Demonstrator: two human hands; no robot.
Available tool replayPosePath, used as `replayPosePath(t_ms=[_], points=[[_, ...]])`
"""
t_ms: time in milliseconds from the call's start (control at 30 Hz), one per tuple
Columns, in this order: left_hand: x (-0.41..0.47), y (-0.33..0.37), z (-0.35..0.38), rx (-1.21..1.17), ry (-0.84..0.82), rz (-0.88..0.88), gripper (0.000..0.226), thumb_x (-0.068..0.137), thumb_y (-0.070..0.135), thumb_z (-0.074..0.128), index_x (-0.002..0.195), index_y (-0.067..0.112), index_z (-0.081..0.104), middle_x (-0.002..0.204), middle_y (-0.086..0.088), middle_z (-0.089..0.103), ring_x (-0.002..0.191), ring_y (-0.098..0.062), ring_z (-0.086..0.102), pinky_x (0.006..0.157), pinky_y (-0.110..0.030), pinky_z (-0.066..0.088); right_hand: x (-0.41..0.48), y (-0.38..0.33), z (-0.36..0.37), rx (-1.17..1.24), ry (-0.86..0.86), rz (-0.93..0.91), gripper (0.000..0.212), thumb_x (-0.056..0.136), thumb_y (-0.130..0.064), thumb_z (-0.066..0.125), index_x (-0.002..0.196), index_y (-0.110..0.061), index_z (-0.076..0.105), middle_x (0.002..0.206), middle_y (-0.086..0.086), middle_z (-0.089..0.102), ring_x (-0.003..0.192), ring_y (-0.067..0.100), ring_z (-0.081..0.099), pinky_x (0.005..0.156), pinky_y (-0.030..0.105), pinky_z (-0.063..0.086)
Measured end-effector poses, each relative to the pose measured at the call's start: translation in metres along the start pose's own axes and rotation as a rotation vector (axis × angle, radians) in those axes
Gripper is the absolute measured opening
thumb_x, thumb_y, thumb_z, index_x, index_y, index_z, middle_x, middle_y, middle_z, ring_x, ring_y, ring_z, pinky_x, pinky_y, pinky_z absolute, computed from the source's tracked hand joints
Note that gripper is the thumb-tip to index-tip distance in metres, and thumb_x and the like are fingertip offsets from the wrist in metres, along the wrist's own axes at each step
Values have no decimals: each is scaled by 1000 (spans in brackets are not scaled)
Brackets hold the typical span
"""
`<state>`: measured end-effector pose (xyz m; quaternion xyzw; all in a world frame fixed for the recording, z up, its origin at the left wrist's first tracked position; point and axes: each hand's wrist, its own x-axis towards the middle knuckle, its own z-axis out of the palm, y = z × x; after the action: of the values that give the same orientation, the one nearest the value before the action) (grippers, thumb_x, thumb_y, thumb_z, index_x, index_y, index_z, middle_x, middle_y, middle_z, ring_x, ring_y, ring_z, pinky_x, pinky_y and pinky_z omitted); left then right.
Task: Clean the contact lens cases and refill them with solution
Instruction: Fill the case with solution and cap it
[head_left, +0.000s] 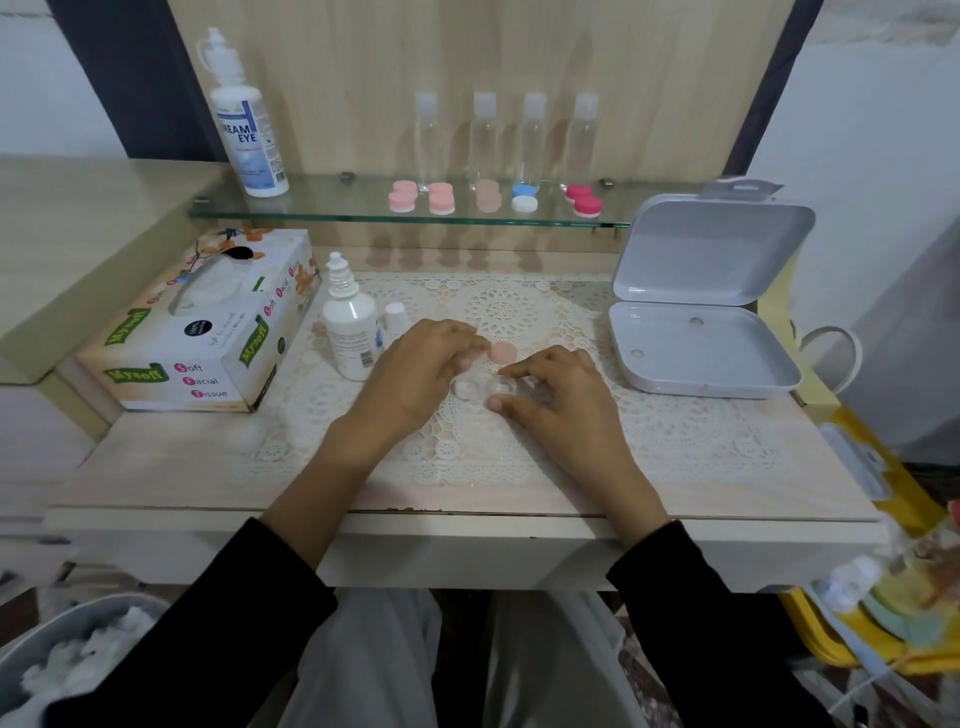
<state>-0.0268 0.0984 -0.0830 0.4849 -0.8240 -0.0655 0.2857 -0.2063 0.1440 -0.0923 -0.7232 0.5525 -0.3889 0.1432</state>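
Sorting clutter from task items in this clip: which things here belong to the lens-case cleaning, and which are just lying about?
Job: clear lens case, pinched by the right hand; peach cap; uncapped small bottle; tissue box, likely for wiping; capped cases on the glass shelf.
Lying about: four clear bottles; open white box.

Finding: I am seated at a home dressing table. Evidence: a glass shelf (363, 214) is fixed to the wood-grain back panel (467, 57) and carries coloured contact lens cases (441, 198). A lace mat (498, 312) lies below the shelf. A facial tissue box (197, 332) sits below the shelf, to its left. A bin of crumpled white tissue (78, 660) stands far below it, also left.
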Motion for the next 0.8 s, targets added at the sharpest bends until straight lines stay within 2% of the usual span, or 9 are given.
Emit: replayPosePath(t_ms=[100, 233, 300, 600, 800], points=[[0, -1, -1, -3, 17, 10, 26, 92, 7, 56, 114, 16, 67, 114, -1, 66, 107, -20, 56, 90, -39, 46, -1, -1, -1, 21, 3, 5, 34, 79, -40, 75, 108, -23, 71, 97, -16, 54, 100, 10, 44, 82, 28, 35], [-8, 3, -9, -166, 113, -39, 21, 91, 14, 60, 111, 16, 68, 106, 3, 67, 99, -9, 59, 85, -21, 46, -2, -1, 0, 18, 3, 2, 35, 78, -41, 75, 108, -23, 72, 97, -15, 55, 100, 11, 45, 84, 31, 38], [-15, 10, -14, -239, 135, -30, 21, 90, 19, 63, 110, 16, 69, 103, 5, 67, 95, -5, 60, 84, -17, 46, -1, -1, 0, 13, 3, 3, 35, 78, -41, 75, 108, -23, 71, 97, -15, 54, 101, 11, 45, 85, 32, 39], [-30, 12, -20, -193, 60, 26, 29, 83, 31, 68, 107, 16, 71, 100, 6, 70, 91, -5, 62, 83, -33, 52, -1, -1, -1, 14, 3, -7, 36, 78, -41, 75, 109, -22, 71, 98, -13, 55, 101, 11, 45, 83, 30, 38], [-28, 13, -19, -164, 50, 48, 28, 83, 31, 68, 106, 16, 72, 98, 5, 70, 90, -6, 62, 81, -32, 52, -1, 0, 0, 7, 2, -13, 37, 78, -42, 75, 109, -23, 71, 99, -12, 56, 100, 10, 44, 81, 28, 36]])
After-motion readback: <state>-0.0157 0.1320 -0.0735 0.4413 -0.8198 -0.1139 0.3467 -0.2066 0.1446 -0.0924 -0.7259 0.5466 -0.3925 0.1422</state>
